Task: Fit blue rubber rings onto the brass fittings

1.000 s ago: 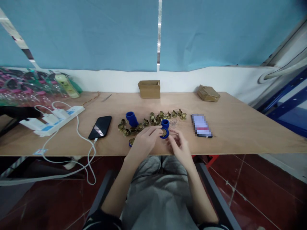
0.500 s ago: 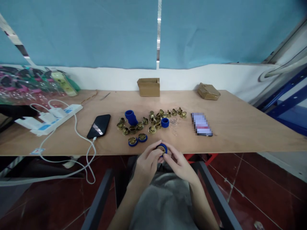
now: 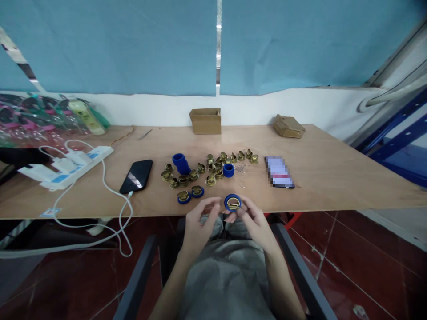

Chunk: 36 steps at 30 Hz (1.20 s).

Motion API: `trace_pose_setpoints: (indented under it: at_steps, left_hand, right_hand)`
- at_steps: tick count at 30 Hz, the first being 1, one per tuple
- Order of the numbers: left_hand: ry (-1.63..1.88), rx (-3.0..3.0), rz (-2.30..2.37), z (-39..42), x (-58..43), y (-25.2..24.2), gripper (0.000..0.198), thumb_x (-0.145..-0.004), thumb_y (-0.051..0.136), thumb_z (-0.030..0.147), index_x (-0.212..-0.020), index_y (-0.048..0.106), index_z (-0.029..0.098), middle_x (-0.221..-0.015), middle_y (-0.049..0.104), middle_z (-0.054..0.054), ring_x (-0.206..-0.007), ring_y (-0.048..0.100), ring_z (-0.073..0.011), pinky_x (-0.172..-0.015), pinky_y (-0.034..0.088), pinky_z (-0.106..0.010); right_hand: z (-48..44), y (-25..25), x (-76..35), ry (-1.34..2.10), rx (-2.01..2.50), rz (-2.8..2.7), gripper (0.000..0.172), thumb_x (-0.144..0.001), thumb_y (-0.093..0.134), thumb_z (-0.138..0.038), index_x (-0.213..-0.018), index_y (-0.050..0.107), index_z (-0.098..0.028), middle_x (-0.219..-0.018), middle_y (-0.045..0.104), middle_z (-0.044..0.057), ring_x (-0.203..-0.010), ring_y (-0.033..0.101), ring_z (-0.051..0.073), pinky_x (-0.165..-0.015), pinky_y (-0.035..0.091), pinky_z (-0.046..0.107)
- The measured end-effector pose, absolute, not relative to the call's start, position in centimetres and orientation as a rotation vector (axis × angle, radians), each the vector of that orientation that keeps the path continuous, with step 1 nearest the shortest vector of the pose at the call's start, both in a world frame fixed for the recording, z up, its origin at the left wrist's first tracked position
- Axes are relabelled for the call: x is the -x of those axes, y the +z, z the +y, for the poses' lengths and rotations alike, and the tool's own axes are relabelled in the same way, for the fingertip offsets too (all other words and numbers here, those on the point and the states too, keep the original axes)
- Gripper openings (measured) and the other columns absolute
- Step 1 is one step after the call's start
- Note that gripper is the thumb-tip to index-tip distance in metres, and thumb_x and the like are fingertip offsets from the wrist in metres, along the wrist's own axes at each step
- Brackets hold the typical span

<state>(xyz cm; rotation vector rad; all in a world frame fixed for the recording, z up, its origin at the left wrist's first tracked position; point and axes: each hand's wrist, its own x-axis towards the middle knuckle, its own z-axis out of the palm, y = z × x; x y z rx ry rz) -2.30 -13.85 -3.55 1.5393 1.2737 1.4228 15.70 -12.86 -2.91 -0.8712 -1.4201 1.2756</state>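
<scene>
At the near edge of the table, just above my lap, my right hand pinches a blue ring between thumb and fingertips. A brass piece sits inside the ring, and its face is turned up toward me. My left hand is just to the left of it, fingers loosely curled and spread, gripping nothing; its fingertips are close to the ring, but I cannot tell whether they touch it.

Farther in and to the left, two more rings with brass in them lie flat side by side on the wood. Beyond them is a scatter of brass pieces, with a stack of blue rings at its left and one loose ring toward its right. A black phone lies left of the scatter with a white cable plugged in, and a white power strip is farther left. A small open cardboard box and a flat brown packet sit at the far edge by the wall.
</scene>
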Motion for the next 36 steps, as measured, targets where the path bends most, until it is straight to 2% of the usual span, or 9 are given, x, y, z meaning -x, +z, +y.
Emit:
trace_pose_setpoints:
  at_steps: [3,7,13,20,25,31,34,36]
  left_hand:
    - [1.252,-1.454,1.161,-13.8,2.4,-3.2,0.022,-0.095,0.064,0.033,-0.107,0.076,0.020,-0.099,0.082,-0.006,-0.091,0.078,-0.0217,-0.083,0.062,-0.031]
    - [1.189,-1.411,1.150,-14.1,2.1,-3.0,0.025,-0.098,0.059,0.036,-0.105,0.076,0.019,-0.097,0.081,-0.005,-0.090,0.075,-0.0206,-0.082,0.058,-0.027]
    - [1.156,-1.458,1.179,-14.2,2.4,-3.1,0.026,-0.099,0.056,0.035,-0.103,0.075,0.018,-0.093,0.079,-0.004,-0.086,0.073,-0.0195,-0.077,0.054,-0.024]
    - [1.206,-1.582,1.272,-14.1,2.5,-3.3,0.023,-0.098,0.055,0.030,-0.094,0.075,0.019,-0.084,0.077,-0.002,-0.078,0.070,-0.0173,-0.074,0.051,-0.024]
    - [1.196,-1.608,1.283,-13.9,2.4,-3.7,0.020,-0.097,0.057,0.027,-0.092,0.075,0.020,-0.083,0.077,-0.001,-0.079,0.070,-0.0169,-0.075,0.050,-0.024]
    - [1.233,-1.542,1.200,-13.8,2.4,-3.6,0.028,-0.101,0.053,0.032,-0.121,0.071,0.022,-0.114,0.078,-0.006,-0.100,0.074,-0.0198,-0.085,0.056,-0.026]
    - [1.211,-1.552,1.177,-13.9,2.6,-3.1,0.028,-0.102,0.052,0.033,-0.115,0.074,0.020,-0.109,0.079,-0.007,-0.092,0.075,-0.0193,-0.083,0.058,-0.026]
    - [1.201,-1.540,1.172,-13.9,2.7,-2.8,0.028,-0.101,0.054,0.033,-0.113,0.075,0.019,-0.106,0.080,-0.006,-0.089,0.076,-0.0191,-0.081,0.059,-0.026]
  right_hand:
    - [-13.0,-2.8,-15.7,1.285,0.853,-1.438,0.035,-0.102,0.056,-0.041,-0.134,0.062,-0.030,-0.088,0.075,0.002,-0.073,0.073,0.020,-0.078,0.062,0.037]
    - [-13.3,-2.3,-15.4,1.303,0.850,-1.484,0.044,-0.103,0.054,-0.045,-0.142,0.059,-0.026,-0.081,0.073,0.001,-0.072,0.071,0.019,-0.078,0.060,0.035]
    - [-13.5,-2.6,-15.0,1.244,0.886,-1.530,0.049,-0.105,0.050,-0.047,-0.149,0.054,-0.026,-0.085,0.073,0.002,-0.073,0.070,0.018,-0.079,0.059,0.035]
    - [-13.5,-3.0,-15.1,1.124,0.896,-1.670,0.048,-0.108,0.044,-0.035,-0.155,0.047,-0.027,-0.083,0.074,0.001,-0.073,0.071,0.017,-0.078,0.059,0.033]
    - [-13.3,-3.1,-15.8,1.117,0.872,-1.748,0.048,-0.108,0.043,-0.029,-0.156,0.045,-0.029,-0.087,0.075,0.000,-0.078,0.074,0.016,-0.081,0.060,0.032]
    - [-13.4,-2.9,-16.0,1.124,0.904,-1.760,0.050,-0.108,0.045,-0.029,-0.157,0.042,-0.028,-0.099,0.078,0.003,-0.087,0.075,0.017,-0.087,0.061,0.033]
    - [-13.5,-2.7,-16.2,1.100,0.952,-1.791,0.049,-0.108,0.043,-0.029,-0.158,0.042,-0.028,-0.107,0.079,0.005,-0.095,0.076,0.019,-0.094,0.060,0.036]
    - [-13.7,-2.6,-16.4,1.058,1.001,-1.825,0.049,-0.109,0.041,-0.029,-0.158,0.041,-0.028,-0.119,0.077,0.007,-0.104,0.075,0.020,-0.098,0.058,0.039]
